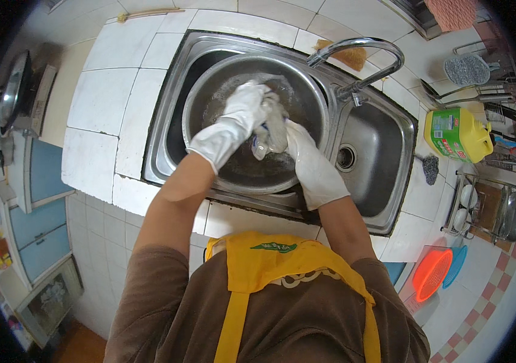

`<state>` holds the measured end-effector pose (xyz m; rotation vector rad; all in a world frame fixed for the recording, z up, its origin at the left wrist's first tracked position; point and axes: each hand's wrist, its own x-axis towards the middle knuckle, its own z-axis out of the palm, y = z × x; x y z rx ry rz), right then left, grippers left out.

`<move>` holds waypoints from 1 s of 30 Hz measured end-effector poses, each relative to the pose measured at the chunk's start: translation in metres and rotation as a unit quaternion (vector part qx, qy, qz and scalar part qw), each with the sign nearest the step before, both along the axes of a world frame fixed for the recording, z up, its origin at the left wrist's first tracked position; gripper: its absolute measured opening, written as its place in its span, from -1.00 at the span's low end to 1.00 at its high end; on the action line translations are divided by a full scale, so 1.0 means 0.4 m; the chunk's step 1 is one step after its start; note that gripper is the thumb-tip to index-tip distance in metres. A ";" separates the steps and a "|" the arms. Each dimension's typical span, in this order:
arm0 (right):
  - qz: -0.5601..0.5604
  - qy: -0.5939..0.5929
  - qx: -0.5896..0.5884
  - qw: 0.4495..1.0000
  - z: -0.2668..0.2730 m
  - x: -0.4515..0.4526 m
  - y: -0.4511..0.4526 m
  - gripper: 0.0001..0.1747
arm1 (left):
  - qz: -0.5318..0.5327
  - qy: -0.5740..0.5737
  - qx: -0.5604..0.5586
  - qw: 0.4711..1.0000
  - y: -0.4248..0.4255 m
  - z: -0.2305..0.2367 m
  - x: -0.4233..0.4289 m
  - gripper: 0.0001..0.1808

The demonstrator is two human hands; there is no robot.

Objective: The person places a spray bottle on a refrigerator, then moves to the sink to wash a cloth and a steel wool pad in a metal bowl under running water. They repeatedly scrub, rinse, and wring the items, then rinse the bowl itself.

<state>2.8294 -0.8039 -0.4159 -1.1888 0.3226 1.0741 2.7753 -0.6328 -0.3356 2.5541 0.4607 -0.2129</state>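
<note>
Both my hands wear white rubber gloves and are over a large round metal basin (188,131), which sits in the left bowl of a stainless steel sink (153,159). Soapy water lies in the basin. A wet, bunched grey-white cloth (276,129) with blue parts is between my hands. My left hand (246,106) grips its upper left side, the fingers partly hidden by the cloth. On its right side, my right hand (295,136) holds the cloth, with the fingertips hidden.
A chrome faucet (375,43) arches behind the basin. The smaller sink bowl (373,149) is at the right. Beyond it stand a yellow detergent jug (459,135), a dark scouring pad (430,169) and a dish rack (457,204). A brown sponge-like pad (346,55) lies behind the faucet.
</note>
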 end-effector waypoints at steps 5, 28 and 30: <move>0.247 -0.393 -0.396 0.792 0.023 0.026 -0.022 -0.35 | -0.037 0.118 0.067 0.990 0.059 -0.030 -0.117 -0.15; -0.037 0.036 0.224 0.973 -0.025 0.066 -0.026 -0.46 | -0.172 -0.183 -0.090 0.964 -0.263 0.084 -0.082 -0.52; -0.033 0.047 0.191 0.980 -0.012 0.055 -0.008 -0.50 | -0.135 -0.146 -0.086 0.976 -0.234 0.106 -0.049 -0.49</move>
